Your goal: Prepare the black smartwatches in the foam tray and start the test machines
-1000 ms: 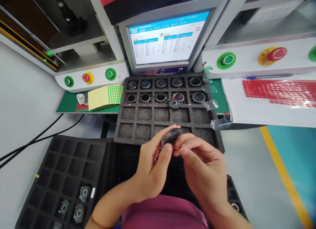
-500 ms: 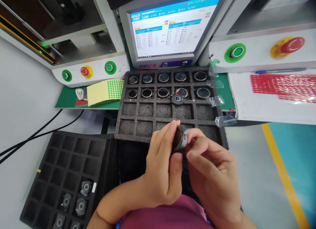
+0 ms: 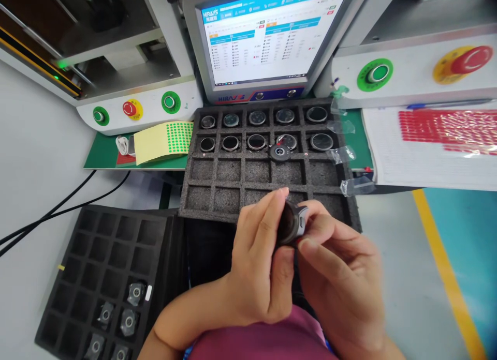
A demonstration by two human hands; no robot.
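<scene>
Both hands hold one round smartwatch body (image 3: 293,223) on edge above the near rim of a grey foam tray (image 3: 229,181). My left hand (image 3: 262,267) grips it from the left with thumb and fingers. My right hand (image 3: 341,277) pinches its right side. The tray's two far rows hold several watch bodies (image 3: 257,141). One more watch body (image 3: 279,152) lies face down on a divider.
A black foam tray (image 3: 104,256) at lower left holds several parts (image 3: 128,321). Behind stand a monitor (image 3: 264,36), green button (image 3: 169,101), red stop button (image 3: 129,108), a yellow sheet of green dot stickers (image 3: 165,140), and a sheet of red stickers (image 3: 446,130). Clear film scraps (image 3: 341,154) lie at the tray's right.
The watch body has turned from lying flat between my fingers to standing on edge. The hands and view shifted slightly rightward.
</scene>
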